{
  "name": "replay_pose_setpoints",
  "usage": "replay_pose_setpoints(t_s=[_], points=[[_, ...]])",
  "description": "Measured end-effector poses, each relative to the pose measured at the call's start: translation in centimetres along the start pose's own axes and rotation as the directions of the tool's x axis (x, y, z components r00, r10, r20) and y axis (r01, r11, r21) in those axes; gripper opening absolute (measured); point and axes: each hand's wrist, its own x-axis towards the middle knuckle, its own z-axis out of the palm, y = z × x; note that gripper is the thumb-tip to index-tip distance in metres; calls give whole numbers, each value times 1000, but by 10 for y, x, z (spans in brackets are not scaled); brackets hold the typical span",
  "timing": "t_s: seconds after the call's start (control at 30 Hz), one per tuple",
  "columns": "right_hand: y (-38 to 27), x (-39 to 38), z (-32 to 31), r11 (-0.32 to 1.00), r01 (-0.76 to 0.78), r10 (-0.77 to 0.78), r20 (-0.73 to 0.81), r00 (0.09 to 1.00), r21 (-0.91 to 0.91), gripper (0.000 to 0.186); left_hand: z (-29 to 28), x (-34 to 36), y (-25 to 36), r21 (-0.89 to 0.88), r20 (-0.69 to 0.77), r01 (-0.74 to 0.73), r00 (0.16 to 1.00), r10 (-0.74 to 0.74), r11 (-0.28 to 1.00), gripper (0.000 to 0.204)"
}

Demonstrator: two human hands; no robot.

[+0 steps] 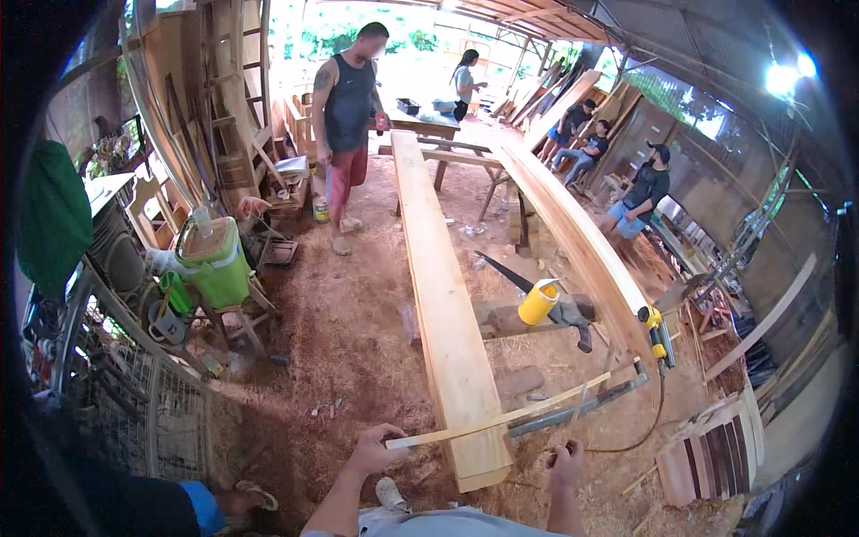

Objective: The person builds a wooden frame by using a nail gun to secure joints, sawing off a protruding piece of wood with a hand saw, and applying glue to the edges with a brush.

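My left hand (376, 450) is closed on one end of a thin wooden strip (501, 417), which lies slantwise across the near end of a long pale board (438, 295). To the right of that board my right hand (565, 463) is closed in a pinch. A slim light sliver shows above its fingers, too faint to name. Beyond the strip a grey metal bar clamp (573, 409) runs roughly along it. A second long plank (573, 228) stretches away on the right, with a yellow and black power tool (658, 336) at its near end.
A yellow container (539, 302) and a handsaw (510, 273) lie between the planks. On the left, a green tub (215, 264) stands on a stool. One person (349, 107) stands beyond the board; several others are farther back and right. A cord (658, 416) trails over the sawdust-strewn ground.
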Motion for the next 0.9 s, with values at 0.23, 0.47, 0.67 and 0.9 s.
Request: replay_pose_setpoints(t_s=[0.23, 0.47, 0.67, 0.9], points=[[-5, -39, -24, 997, -3, 1, -34, 999, -77, 14, -9, 0, 14, 35, -2, 17, 1000, -17, 999, 28], [-18, -39, -46, 982, 78, -81, -11, 997, -171, 9, -28, -18, 43, 310, -86, -1, 996, 29, 951, 26], [-16, -62, -57, 997, 50, -47, -50, 998, 54, 5, -31, -18, 49, 410, -52, -143, 982, 180, 901, 26], [-34, -77, -49, 998, 4, 5, -143, 990, 69, 24, -45, -33, 28, 391, -139, -80, 980, 145, 917, 27]])
